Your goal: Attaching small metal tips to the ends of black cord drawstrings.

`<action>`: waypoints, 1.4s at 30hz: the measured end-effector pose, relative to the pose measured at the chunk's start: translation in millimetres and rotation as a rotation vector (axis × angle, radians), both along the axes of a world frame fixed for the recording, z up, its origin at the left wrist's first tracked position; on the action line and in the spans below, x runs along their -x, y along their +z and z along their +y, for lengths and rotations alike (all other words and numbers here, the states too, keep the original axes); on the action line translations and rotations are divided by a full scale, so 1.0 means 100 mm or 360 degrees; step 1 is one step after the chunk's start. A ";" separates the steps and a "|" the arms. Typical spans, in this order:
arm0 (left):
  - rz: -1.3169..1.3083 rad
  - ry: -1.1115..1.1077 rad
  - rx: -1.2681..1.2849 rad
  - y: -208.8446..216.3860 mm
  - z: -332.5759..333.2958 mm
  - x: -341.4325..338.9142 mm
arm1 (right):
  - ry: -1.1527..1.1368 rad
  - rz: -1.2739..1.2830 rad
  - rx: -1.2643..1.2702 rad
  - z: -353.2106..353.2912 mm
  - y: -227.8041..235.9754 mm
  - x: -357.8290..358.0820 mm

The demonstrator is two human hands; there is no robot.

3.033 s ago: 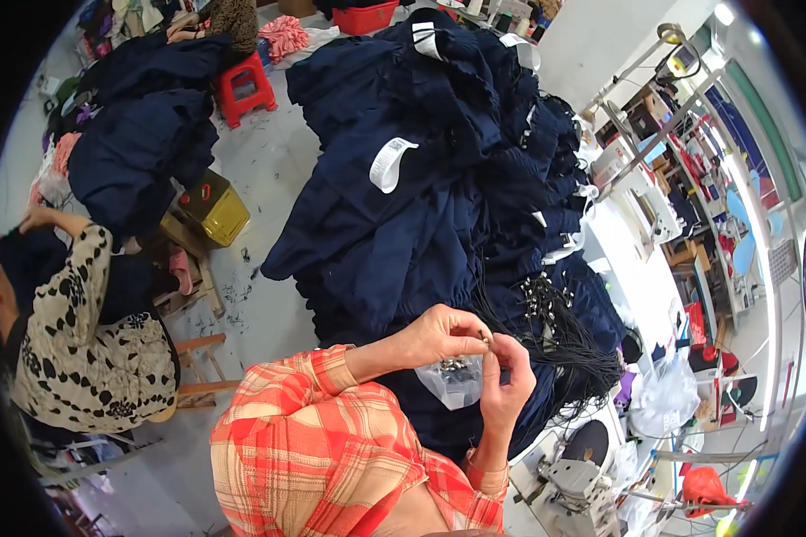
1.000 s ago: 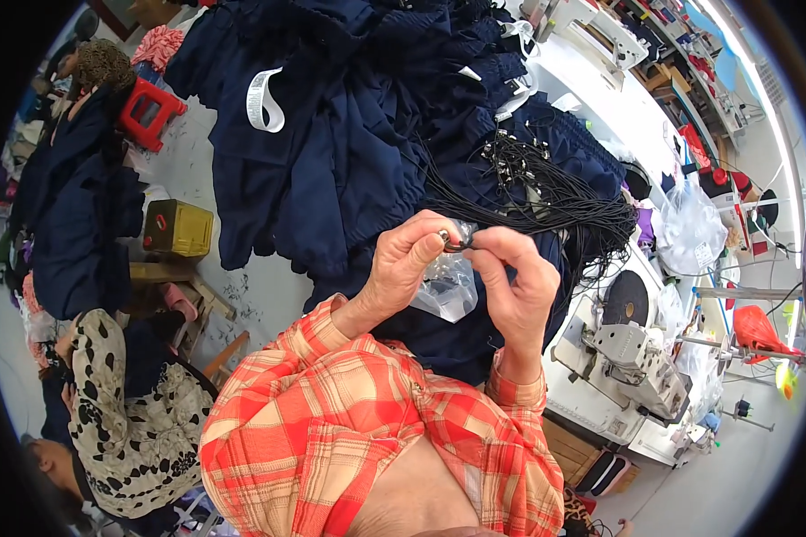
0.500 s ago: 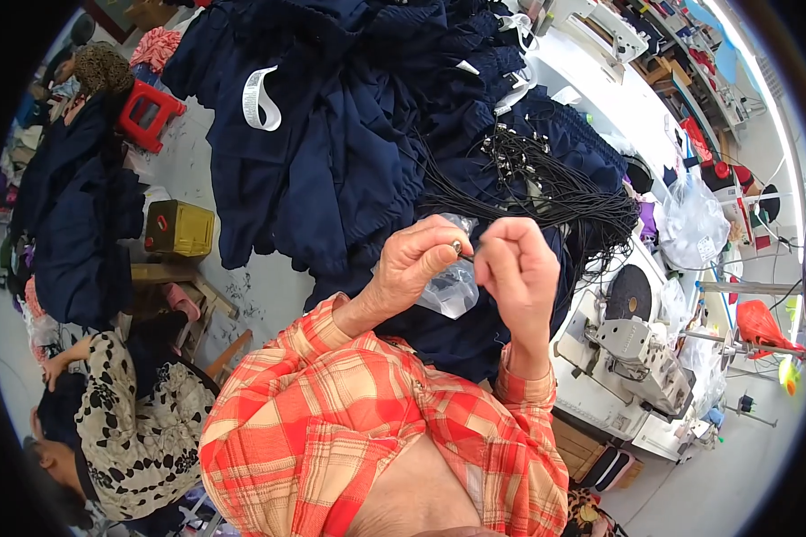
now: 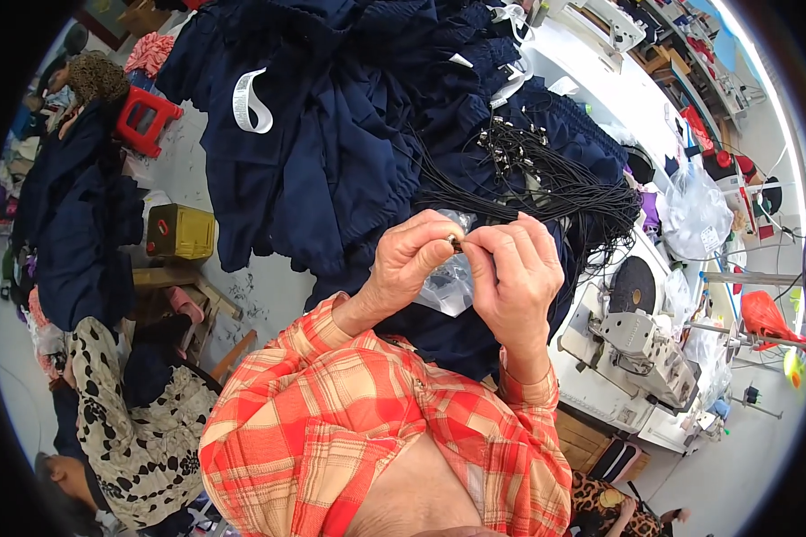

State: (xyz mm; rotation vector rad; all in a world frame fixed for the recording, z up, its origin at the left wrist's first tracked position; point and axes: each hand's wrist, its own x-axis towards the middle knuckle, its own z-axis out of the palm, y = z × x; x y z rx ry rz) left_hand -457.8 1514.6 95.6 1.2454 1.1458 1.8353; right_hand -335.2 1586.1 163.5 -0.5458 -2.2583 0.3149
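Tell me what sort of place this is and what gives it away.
Most likely a garment sewing workshop: an industrial sewing machine stands at the right, navy garments lie heaped in front, and a bundle of black cords rests on them.

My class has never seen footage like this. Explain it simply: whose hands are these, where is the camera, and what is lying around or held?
These are a person's own bare hands. The view comes from a fisheye camera worn on the head, looking down, so straight edges bend. The left hand pinches a tiny item, too small to identify, and the right hand has its fingertips at it. Beyond lie navy garments with black cords on them; a clear plastic bag shows beneath the hands.
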 end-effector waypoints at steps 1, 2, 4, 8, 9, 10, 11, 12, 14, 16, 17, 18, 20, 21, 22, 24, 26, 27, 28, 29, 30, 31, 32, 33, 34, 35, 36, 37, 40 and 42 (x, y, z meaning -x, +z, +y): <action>-0.0002 0.0000 0.0001 -0.01 0.00 0.00 | -0.0015 -0.0017 -0.0055 -0.01 0.00 0.01; 0.0017 0.0002 -0.0006 -0.02 0.01 0.01 | -0.0013 -0.0018 -0.0054 -0.02 -0.01 0.02; 0.0037 0.0010 -0.0015 -0.04 0.01 0.03 | -0.0063 -0.0042 -0.0167 -0.04 -0.02 0.04; 0.0091 -0.0066 -0.0063 -0.04 0.00 0.03 | -0.0021 -0.0013 -0.0187 -0.05 -0.06 0.04; 0.0017 -0.0106 -0.0046 -0.04 -0.01 0.03 | 0.0042 0.0001 -0.0069 -0.03 -0.07 0.02; 0.0021 -0.0093 -0.0051 -0.07 -0.02 0.02 | 0.0104 0.0014 0.0048 -0.02 -0.08 0.02; -0.0213 -0.0134 0.0009 -0.12 -0.03 0.00 | 0.0115 -0.0019 0.0112 -0.04 -0.05 0.02; -0.0450 -0.0179 0.0070 -0.14 -0.03 -0.02 | 0.0124 -0.0020 0.0109 -0.03 -0.06 0.00; -0.0369 -0.0179 0.0062 -0.09 -0.03 0.00 | 0.0200 0.0031 0.0135 0.01 -0.11 -0.04; -0.0295 -0.0189 0.0063 -0.08 -0.03 0.02 | 0.0207 0.0049 0.0170 0.00 -0.11 -0.04; -0.0228 -0.0169 0.0089 -0.08 -0.02 0.02 | 0.0198 0.0111 0.0223 -0.01 -0.12 -0.02; -0.0157 -0.0150 0.0111 -0.08 -0.01 0.03 | 0.0190 0.0177 0.0272 -0.01 -0.12 0.01; -0.0168 -0.0112 0.0129 -0.05 0.01 0.03 | 0.0183 0.0175 0.0234 0.02 -0.13 0.02; -0.0178 -0.0069 0.0153 -0.05 0.01 0.04 | 0.0176 0.0176 0.0245 0.04 -0.17 0.03; -0.0172 -0.0058 0.0146 -0.04 0.00 0.04 | 0.0172 0.0178 0.0254 0.06 -0.19 0.04; -0.0143 -0.0051 0.0229 0.00 -0.02 0.05 | 0.0177 0.0209 0.0345 0.04 -0.18 0.05; -0.0564 -0.0179 0.0309 0.02 -0.05 -0.01 | 0.0191 0.0206 0.0341 0.04 -0.17 0.04; -0.0583 -0.0167 0.0248 -0.02 -0.05 -0.03 | 0.0212 0.0215 0.0359 0.04 -0.18 0.04; -0.0606 -0.0165 0.0186 -0.09 -0.02 -0.05 | 0.0199 0.0201 0.0402 0.05 -0.19 0.02; -0.0548 -0.0164 0.0186 -0.11 -0.01 -0.04 | 0.0197 0.0199 0.0414 0.05 -0.19 0.02; -0.0494 -0.0166 0.0194 -0.11 0.00 -0.04 | 0.0191 0.0194 0.0431 0.05 -0.19 0.02; -0.0446 -0.0166 0.0172 -0.12 0.00 -0.05 | 0.0231 0.0203 0.0412 0.05 -0.19 0.03; -0.0466 -0.0181 0.0189 -0.11 -0.01 -0.04 | 0.0236 0.0194 0.0398 0.05 -0.18 0.04; -0.0477 -0.0205 0.0207 -0.10 -0.03 -0.03 | 0.0228 0.0182 0.0387 0.04 -0.18 0.04; -0.0488 -0.0233 0.0228 -0.09 -0.04 -0.02 | 0.0248 0.0188 0.0372 0.04 -0.18 0.04; -0.0480 -0.0220 0.0212 -0.08 -0.05 -0.02 | 0.0252 0.0163 0.0370 0.04 -0.18 0.05; -0.0478 -0.0191 0.0204 -0.06 -0.05 -0.03 | 0.0249 0.0136 0.0370 0.04 -0.18 0.04; -0.0476 -0.0164 0.0198 -0.05 -0.04 -0.04 | 0.0252 0.0126 0.0389 0.04 -0.17 0.03; -0.0622 -0.0211 0.0183 -0.07 -0.02 -0.02 | 0.0201 0.0113 0.0492 0.02 -0.15 0.04; -0.0607 -0.0219 0.0184 -0.10 0.00 -0.02 | 0.0167 0.0076 0.0479 0.03 -0.16 0.02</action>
